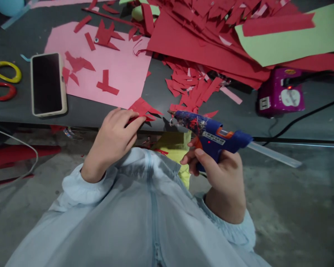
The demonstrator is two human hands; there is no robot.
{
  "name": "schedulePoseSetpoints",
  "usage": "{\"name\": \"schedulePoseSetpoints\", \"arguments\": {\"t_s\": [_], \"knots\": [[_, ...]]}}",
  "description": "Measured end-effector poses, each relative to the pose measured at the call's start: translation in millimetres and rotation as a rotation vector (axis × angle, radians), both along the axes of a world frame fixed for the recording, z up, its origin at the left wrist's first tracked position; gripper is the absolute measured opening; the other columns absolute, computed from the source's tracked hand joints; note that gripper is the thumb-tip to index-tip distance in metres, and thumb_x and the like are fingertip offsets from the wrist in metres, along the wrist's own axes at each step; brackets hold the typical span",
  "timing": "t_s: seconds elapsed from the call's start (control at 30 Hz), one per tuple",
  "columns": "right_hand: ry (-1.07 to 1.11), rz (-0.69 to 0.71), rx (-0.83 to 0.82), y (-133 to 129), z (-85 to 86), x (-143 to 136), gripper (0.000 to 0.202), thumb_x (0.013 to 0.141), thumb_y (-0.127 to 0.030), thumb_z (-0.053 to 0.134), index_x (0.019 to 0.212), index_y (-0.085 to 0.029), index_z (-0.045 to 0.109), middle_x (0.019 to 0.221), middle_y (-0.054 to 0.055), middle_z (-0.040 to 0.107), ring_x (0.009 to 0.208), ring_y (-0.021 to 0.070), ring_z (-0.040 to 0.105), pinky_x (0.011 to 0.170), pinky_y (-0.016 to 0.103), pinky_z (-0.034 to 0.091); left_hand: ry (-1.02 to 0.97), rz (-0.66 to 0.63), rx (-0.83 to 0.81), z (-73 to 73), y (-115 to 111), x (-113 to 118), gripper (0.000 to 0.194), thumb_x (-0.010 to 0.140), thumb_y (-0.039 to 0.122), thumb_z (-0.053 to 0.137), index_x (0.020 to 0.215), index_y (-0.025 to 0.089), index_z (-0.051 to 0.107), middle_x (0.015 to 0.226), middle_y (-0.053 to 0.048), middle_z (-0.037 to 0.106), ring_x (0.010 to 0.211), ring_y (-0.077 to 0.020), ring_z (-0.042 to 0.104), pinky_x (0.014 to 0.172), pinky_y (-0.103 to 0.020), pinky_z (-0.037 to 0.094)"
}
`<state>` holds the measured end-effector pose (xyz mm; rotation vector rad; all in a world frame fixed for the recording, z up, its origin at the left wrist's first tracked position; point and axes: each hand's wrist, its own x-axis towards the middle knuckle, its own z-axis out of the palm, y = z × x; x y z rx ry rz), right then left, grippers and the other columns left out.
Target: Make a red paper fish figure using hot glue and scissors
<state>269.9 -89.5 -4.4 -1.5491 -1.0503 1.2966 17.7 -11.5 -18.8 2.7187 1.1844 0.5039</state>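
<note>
My right hand is wrapped round a blue hot glue gun, its nozzle pointing left and a clear glue stick sticking out of its back end. At the table's front edge, my left hand grips a cut red paper piece with pointed ends, fingers and thumb pressed on it. The nozzle tip is a short way right of that piece, apart from it. On a pink sheet beyond lie a red paper fish with a stuck-on eye and several other red cut-outs.
A phone and scissors with yellow and red handles lie at the left. Red scraps and stacked red sheets cover the middle and back. A purple power box with a black cable stands at the right.
</note>
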Motion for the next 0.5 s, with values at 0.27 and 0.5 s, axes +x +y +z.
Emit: {"name": "schedulePoseSetpoints", "arguments": {"t_s": [0.27, 0.5], "knots": [[0.026, 0.111, -0.071, -8, -3.3, 1, 0.022, 0.09, -0.041, 0.062, 0.088, -0.02, 0.062, 0.061, 0.003, 0.071, 0.041, 0.0141, 0.058, 0.037, 0.025, 0.046, -0.007, 0.025, -0.024, -4.2, 2, 1, 0.035, 0.095, 0.015, 0.048, 0.126, 0.016, 0.063, 0.122, -0.016, 0.068, 0.114, -0.0293, 0.061, 0.102, -0.051, 0.05], [-0.093, 0.208, -0.105, -1, -7.7, -10, 0.022, 0.089, -0.041, 0.063, 0.083, -0.019, 0.063, 0.064, 0.004, 0.07, 0.046, 0.0149, 0.06, 0.042, 0.027, 0.046, -0.018, 0.03, -0.008, -3.8, 3, 2, 0.033, 0.096, 0.017, 0.047, 0.124, 0.015, 0.064, 0.118, -0.015, 0.069, 0.111, -0.0285, 0.062, 0.101, -0.049, 0.05]]}}
